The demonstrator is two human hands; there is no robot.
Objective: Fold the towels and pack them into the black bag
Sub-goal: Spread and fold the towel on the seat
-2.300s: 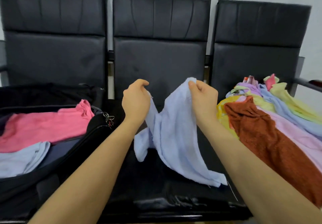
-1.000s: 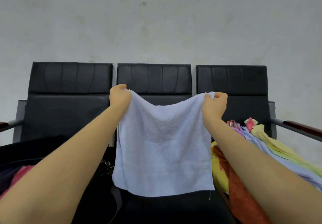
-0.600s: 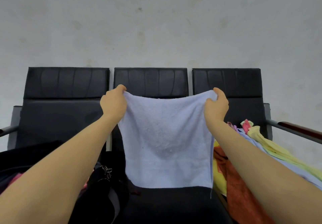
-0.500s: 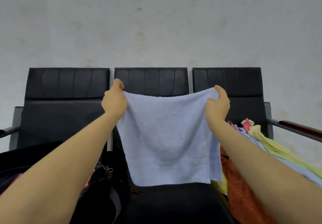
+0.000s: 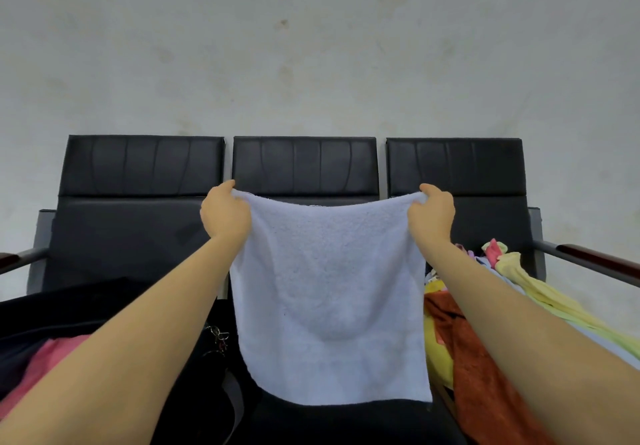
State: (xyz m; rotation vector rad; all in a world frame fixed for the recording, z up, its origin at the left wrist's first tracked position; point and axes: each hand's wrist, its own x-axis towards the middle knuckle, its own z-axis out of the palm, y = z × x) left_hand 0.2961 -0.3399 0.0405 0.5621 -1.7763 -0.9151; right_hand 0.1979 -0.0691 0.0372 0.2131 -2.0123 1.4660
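A light blue towel (image 5: 329, 292) hangs spread flat in front of the middle seat. My left hand (image 5: 225, 214) pinches its top left corner and my right hand (image 5: 431, 214) pinches its top right corner, both at the same height. The towel's lower edge hangs just above the seat. The black bag (image 5: 52, 313) lies open on the left seat, with a pink towel (image 5: 48, 358) inside; my left forearm hides much of it.
A row of three black chairs (image 5: 304, 164) stands against a pale wall. On the right seat lies a pile of towels: rust orange (image 5: 481, 375), yellow (image 5: 438, 351), pale green (image 5: 540, 292). Armrests (image 5: 588, 259) stick out at both ends.
The towel went from bunched between my hands to lifted and stretched out flat. In the last half second the hands spread slightly and the hanging cloth settled straighter.
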